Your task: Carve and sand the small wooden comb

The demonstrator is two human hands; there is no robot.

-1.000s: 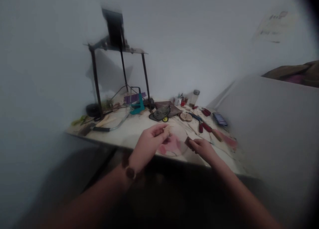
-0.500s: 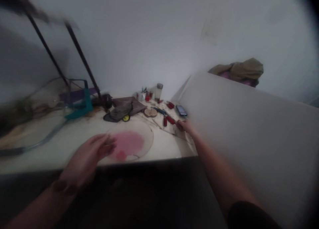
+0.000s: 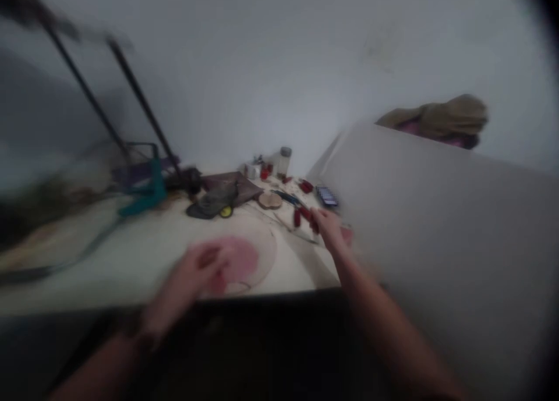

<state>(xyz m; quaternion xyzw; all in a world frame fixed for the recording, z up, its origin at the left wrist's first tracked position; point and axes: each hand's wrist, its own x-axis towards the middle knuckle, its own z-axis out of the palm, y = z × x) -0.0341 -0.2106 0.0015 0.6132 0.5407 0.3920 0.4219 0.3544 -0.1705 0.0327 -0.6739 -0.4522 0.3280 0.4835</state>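
Note:
My right hand (image 3: 325,222) reaches to the back right of the white table, its fingers closed at the red handles of what look like pliers (image 3: 297,217). Blur hides the exact grip. My left hand (image 3: 198,270) hovers over a round clear mat or disc with a pink patch (image 3: 244,255), near the table's front edge. Motion smears its fingers, so I cannot make out whether they hold anything. Beside the pliers are a blue-handled tool (image 3: 286,197), another red-handled tool (image 3: 305,185) and a phone (image 3: 327,196). A wood slice (image 3: 269,200) lies left of them.
A lidded jar (image 3: 284,162) and a white cup (image 3: 252,170) stand by the wall. Dark cloth (image 3: 216,202) and a yellow round item (image 3: 226,212) lie mid-table. A teal-framed saw (image 3: 146,194) and dark lamp-like poles (image 3: 142,101) are left. A pale panel (image 3: 437,215) rises right.
The view has shifted slightly, moving the scene right and down. My left hand has moved right, farther over the pink patch. My right hand stays at the red handles.

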